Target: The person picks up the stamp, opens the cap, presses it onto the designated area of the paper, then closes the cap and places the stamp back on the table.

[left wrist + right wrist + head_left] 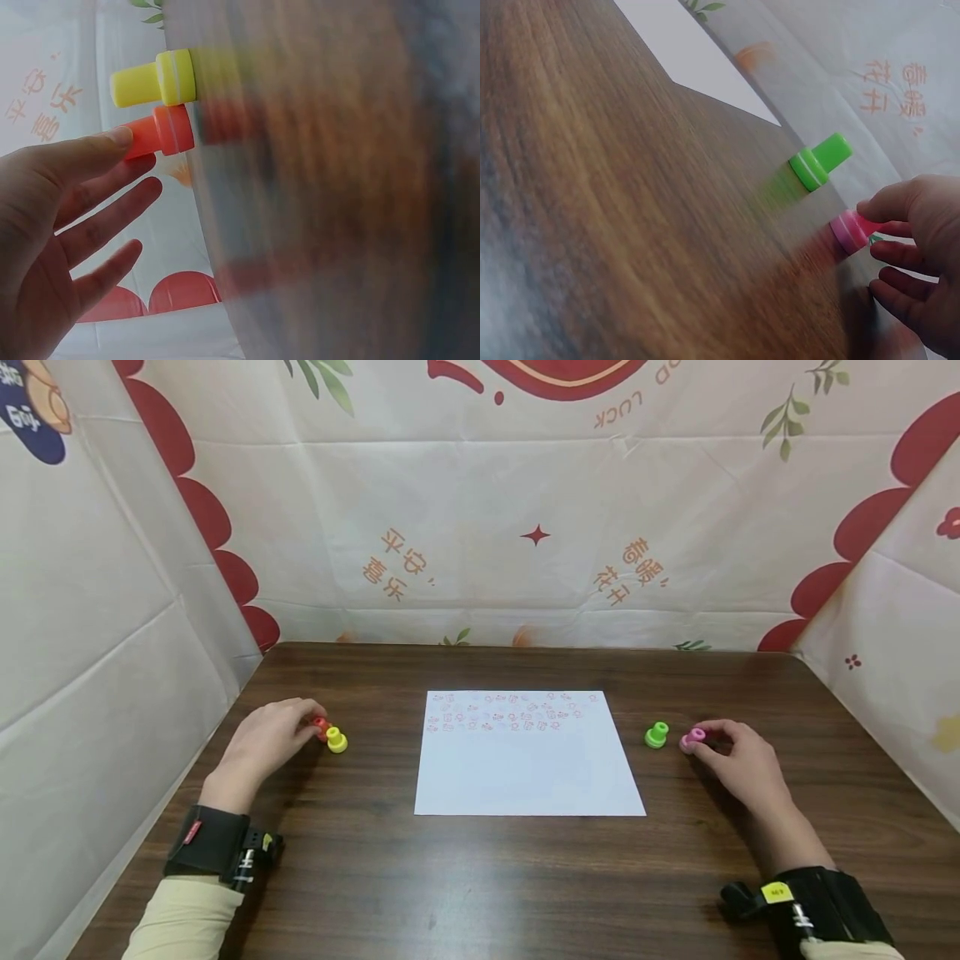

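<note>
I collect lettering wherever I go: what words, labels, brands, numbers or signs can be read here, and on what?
"平安喜乐", mirrored in the head view: back cloth, left part.
"春暖花开", likewise: same cloth, right part.
"OD LUCK", mirrored, cut off above: same cloth, top.
Blue patch, top left: white lettering, too unclear to read.
Red tag on one wristband, yellow label on the other: too small.
Paper: red marks, too small to read.

From the head I'm looking forward and down. Closer, both tilted wrist views are facing the cloth (465, 527), sharing the table (465, 885).
</note>
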The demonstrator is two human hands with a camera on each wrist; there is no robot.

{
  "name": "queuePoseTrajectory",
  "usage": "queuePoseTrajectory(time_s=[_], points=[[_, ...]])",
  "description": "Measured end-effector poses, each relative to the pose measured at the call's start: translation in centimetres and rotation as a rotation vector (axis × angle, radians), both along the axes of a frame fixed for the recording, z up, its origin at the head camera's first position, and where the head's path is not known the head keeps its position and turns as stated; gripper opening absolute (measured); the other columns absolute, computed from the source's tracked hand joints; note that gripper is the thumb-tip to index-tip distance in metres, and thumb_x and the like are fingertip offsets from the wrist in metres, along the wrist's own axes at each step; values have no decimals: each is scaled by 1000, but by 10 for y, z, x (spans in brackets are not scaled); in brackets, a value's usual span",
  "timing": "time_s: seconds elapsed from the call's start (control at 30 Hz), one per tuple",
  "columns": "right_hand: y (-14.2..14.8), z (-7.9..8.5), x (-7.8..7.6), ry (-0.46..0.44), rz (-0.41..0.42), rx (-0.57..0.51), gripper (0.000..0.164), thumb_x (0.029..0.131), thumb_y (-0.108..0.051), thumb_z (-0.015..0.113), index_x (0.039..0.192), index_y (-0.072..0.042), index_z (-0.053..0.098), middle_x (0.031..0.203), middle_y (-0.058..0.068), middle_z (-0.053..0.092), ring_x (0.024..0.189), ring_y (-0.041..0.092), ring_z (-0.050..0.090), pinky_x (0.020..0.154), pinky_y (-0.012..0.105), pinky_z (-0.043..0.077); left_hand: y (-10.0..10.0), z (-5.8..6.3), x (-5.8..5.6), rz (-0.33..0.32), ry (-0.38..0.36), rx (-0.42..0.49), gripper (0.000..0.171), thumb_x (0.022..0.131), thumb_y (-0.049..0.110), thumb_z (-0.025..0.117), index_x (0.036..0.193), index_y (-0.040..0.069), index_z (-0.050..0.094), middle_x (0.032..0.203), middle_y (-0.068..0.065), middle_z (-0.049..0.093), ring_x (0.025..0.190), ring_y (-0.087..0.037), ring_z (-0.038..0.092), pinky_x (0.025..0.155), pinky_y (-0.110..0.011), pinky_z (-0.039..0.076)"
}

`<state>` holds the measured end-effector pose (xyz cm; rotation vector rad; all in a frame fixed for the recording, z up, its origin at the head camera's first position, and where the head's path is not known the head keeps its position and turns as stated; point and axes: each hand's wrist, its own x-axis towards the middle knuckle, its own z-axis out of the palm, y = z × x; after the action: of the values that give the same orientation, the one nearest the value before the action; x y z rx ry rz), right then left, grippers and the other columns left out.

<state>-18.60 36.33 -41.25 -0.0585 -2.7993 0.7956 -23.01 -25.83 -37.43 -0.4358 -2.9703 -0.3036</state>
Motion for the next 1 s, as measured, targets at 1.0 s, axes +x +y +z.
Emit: queuePoseTrajectory(time_s=[1.0], points=[[-11, 28, 5, 183, 16, -103, 42, 99, -30, 61, 129, 0, 58, 151, 26, 42, 130, 53, 46, 99, 71, 38, 13, 30, 20, 46, 211, 134, 27, 90, 13, 73, 115, 7, 66, 106, -16, 71, 90, -33, 66, 76, -53, 54]])
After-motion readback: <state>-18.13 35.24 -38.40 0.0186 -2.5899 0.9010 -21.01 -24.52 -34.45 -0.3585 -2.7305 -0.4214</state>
